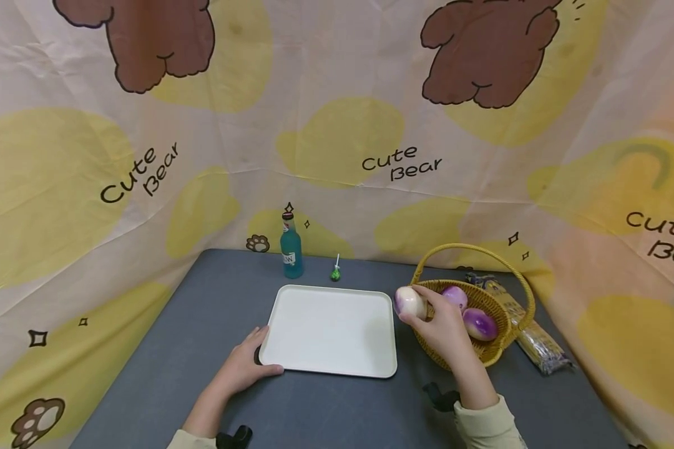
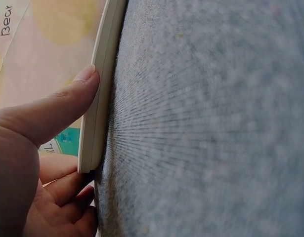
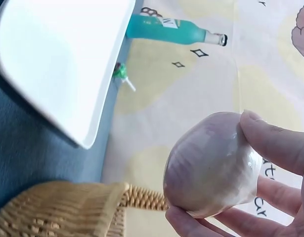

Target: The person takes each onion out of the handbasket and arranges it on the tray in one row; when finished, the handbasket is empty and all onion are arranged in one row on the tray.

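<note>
A white rectangular tray lies on the table, and my left hand holds its near left corner. In the left wrist view the thumb presses along the tray's side, with the other fingers around the corner. My right hand grips a glossy purple-and-white turnip, raised between the tray's right edge and a yellow wicker basket. Thumb and fingertips pinch the turnip from opposite sides in the right wrist view. Two more purple-and-white turnips sit in the basket.
Behind the tray stand a blue-green bottle and a green lollipop. A long clear-wrapped packet lies right of the basket, whose handle arches upright. Patterned cloth hangs behind the grey table.
</note>
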Tool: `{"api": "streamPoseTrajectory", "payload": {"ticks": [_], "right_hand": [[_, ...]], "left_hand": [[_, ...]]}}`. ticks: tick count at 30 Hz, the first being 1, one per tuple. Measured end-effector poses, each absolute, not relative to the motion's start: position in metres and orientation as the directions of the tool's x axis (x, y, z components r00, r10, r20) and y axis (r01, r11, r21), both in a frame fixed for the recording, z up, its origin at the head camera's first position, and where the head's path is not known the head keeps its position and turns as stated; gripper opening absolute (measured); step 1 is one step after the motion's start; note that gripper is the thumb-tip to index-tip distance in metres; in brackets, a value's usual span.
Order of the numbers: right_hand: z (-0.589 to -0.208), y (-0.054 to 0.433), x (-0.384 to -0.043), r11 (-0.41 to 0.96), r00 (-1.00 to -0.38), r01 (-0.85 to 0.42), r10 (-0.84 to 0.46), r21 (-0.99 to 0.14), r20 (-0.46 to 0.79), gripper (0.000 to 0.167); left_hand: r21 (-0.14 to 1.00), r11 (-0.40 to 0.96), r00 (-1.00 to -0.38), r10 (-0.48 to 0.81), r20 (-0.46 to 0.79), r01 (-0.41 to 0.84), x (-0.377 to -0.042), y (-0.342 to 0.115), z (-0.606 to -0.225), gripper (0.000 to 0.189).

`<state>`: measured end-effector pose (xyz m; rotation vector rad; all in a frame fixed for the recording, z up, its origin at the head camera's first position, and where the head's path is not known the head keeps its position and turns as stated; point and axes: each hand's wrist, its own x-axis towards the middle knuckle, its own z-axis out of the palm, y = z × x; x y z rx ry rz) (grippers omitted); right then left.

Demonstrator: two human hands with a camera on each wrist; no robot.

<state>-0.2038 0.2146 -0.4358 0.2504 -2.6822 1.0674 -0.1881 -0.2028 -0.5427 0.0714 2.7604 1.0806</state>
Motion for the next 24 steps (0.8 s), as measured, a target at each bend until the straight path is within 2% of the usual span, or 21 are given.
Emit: {"api": "streamPoseTrajectory", "payload": {"ticks": [12, 24], "right_hand": [[-0.437, 0.185, -0.211, 0.698, -0.933, -0.321, -0.115, -0.641, 0.342, 0.064], [-0.434, 0.154, -0.220, 0.637, -0.940, -0.328, -0.148, -0.698, 0.308, 0.064]], "left_hand": [[0.684, 0.729, -0.983, 0.105, -0.151, -0.027, -0.187, -0.205, -0.542, 0.112], [0.691, 0.722, -0.983, 0.113, -0.148, -0.021, -0.186, -0.204, -0.542, 0.111]]}}
